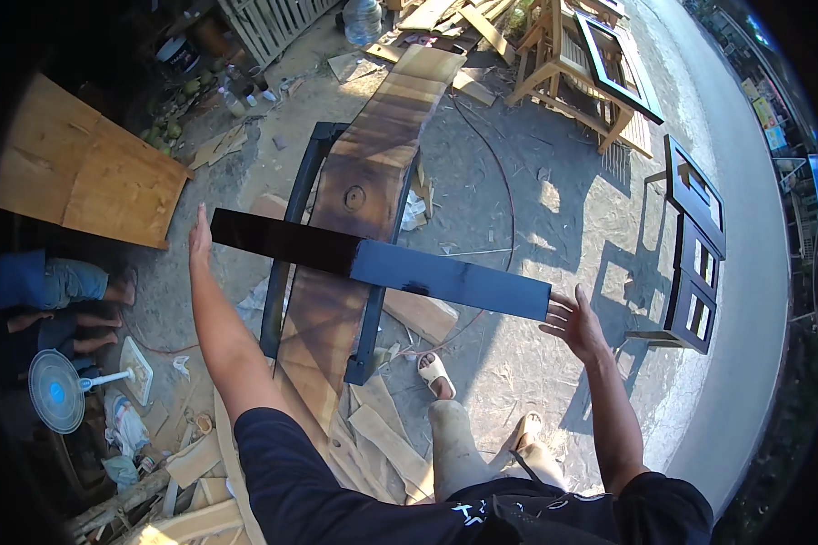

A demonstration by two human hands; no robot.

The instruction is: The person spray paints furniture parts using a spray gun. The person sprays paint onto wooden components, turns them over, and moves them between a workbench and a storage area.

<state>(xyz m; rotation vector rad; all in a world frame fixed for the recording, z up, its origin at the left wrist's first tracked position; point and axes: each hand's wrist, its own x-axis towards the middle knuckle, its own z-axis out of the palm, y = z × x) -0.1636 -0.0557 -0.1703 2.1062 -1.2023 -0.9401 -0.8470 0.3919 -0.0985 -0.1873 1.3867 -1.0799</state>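
Note:
A long black-painted wooden board spans between my two hands, its right half shining blue in the light. My left hand presses upright against the board's left end, fingers stretched. At the other end my right hand has its fingers against the edge, thumb raised. Between them the board is held above a long brown wooden slab with a dark knot. The slab rests on a black frame; I cannot tell whether the board touches it.
Offcut planks lie around my feet. A fan and another person's legs are at the left, below a plywood panel. Black frames stand along the road at the right. A hose crosses the ground.

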